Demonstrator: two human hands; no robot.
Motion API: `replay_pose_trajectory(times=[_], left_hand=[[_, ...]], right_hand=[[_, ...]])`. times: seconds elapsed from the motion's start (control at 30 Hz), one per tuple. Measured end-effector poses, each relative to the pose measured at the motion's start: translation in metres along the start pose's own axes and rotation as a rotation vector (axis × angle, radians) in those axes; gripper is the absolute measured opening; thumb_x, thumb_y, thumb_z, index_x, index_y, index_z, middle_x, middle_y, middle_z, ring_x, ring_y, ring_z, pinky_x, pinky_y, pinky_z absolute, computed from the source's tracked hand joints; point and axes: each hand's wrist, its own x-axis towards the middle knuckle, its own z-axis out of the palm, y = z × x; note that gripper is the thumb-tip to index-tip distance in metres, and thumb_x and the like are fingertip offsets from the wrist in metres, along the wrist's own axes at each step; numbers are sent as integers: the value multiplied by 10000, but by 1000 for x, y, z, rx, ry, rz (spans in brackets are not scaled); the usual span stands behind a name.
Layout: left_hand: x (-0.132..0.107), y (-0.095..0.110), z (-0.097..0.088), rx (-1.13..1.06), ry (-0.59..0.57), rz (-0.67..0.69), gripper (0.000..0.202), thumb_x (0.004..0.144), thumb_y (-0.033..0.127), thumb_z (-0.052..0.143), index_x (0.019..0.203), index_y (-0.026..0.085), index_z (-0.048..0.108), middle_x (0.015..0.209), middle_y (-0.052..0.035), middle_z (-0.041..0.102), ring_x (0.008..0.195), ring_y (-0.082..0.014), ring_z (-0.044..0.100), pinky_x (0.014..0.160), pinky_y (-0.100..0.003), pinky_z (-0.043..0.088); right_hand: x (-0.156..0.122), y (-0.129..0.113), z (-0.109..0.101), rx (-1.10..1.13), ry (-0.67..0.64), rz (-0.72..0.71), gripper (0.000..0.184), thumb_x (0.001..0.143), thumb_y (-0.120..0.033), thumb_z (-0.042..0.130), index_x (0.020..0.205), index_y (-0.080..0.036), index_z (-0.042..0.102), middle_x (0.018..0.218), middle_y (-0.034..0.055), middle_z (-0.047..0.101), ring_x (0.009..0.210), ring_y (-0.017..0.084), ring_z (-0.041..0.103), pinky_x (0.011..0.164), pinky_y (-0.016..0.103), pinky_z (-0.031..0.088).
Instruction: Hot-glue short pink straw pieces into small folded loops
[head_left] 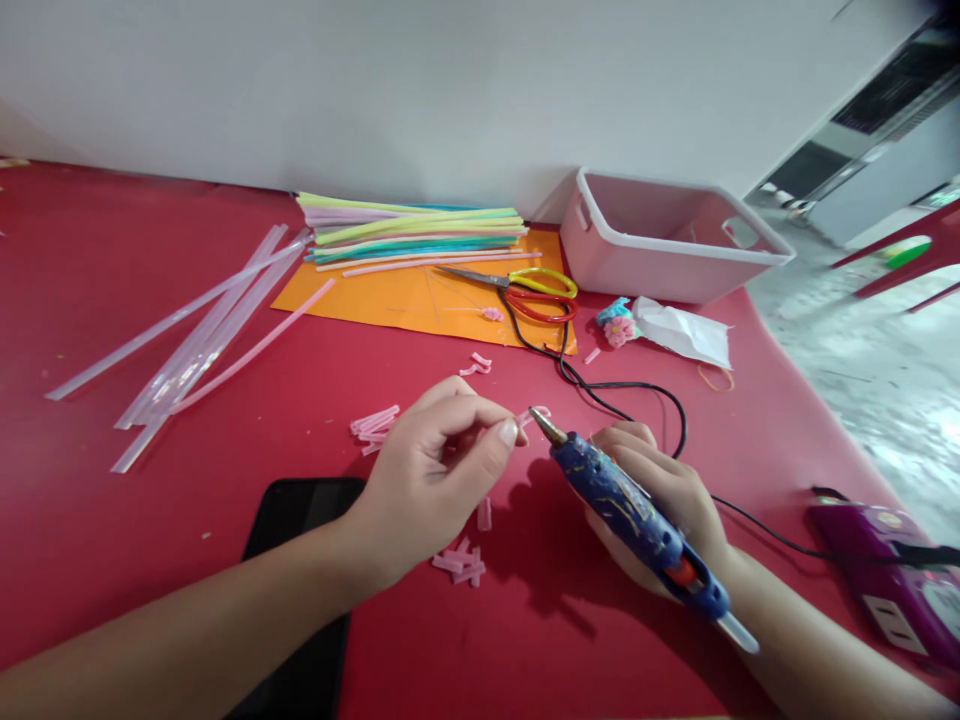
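Head cam, pretty cluttered red table (90, 560); left hand (427, 480) pinches a tiny pink straw piece (535, 413) between thumb and fingertip, right at the metal nozzle of the scuffed blue glue gun (630, 510), which the right hand (675, 488) is wrapped around. Its black cord (637, 390) loops behind; cut pink bits (375, 422) and a glossy black phone (300, 520) lie near the left wrist. Further back: clear glue sticks (202, 330), orange paper (397, 295), scissors (525, 285), white plastic tub (660, 240).

On the red bench (112, 250): clear glue sticks (195, 335), pastel straw bundle (412, 225) over orange paper sheet (390, 300), yellow-and-red-handled scissors (514, 284), white plastic bin (645, 265), black phone (300, 510)
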Motion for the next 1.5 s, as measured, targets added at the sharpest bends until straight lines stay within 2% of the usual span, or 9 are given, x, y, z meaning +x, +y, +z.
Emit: replay_pose_trajectory(times=[0.1,0.37,0.53,0.73,0.9,1.03,1.2,1.37,1.5], left_hand=[[0,0,0,-7,6,4,179,949,187,561,803,173,664,750,30,489,611,-75,470,547,-230,375],[0,0,0,2,4,15,185,961,197,545,832,172,675,767,18,510,630,-85,494,555,-241,383],[1,0,-1,-2,-2,21,183,962,199,540,841,175,675,776,9,535,661,-101,521,589,-254,405],[0,-2,0,-18,-14,29,174,965,192,542,880,189,694,762,23,498,640,-92,488,567,-244,388],[0,-1,0,-33,-15,23,173,959,177,543,833,182,662,751,31,465,621,-85,463,548,-236,374],[0,0,0,-35,-11,17,178,959,182,541,825,182,658,746,29,465,615,-89,463,543,-240,376],[-1,0,0,-18,-7,-6,183,961,213,549,838,183,682,755,21,497,636,-94,499,580,-244,410],[0,1,0,-15,13,0,186,945,190,561,789,174,662,742,29,504,631,-80,496,571,-228,397],[0,1,0,-7,15,-7,188,947,190,557,807,170,680,744,25,513,649,-83,503,585,-226,399]], right_hand=[[0,-2,2,1,44,58,103,874,-147,529,848,-226,469,769,9,531,701,167,502,748,363,386],[-2,-1,0,12,-28,71,107,887,-226,543,833,-234,452,748,6,522,669,170,457,731,368,381],[-3,1,-2,3,-78,34,132,860,-193,574,846,-232,449,746,-9,519,654,156,470,721,347,378],[0,-2,0,-1,-47,41,84,904,-207,516,842,-226,462,743,1,539,664,160,482,737,357,380],[0,-4,4,17,-26,40,91,915,-170,499,847,-222,469,734,-10,519,662,147,482,741,358,380],[0,-3,3,-2,-20,32,77,902,-162,505,871,-228,481,747,0,547,670,160,520,744,373,399],[1,0,-3,-51,-23,-20,155,849,-93,536,909,-233,504,772,9,592,677,170,562,738,366,422],[0,-2,0,-67,43,34,120,875,-115,512,869,-233,488,767,16,566,689,176,535,750,381,412],[-3,-1,2,-59,32,52,98,890,-146,510,859,-235,482,754,15,544,704,185,524,764,386,406]])
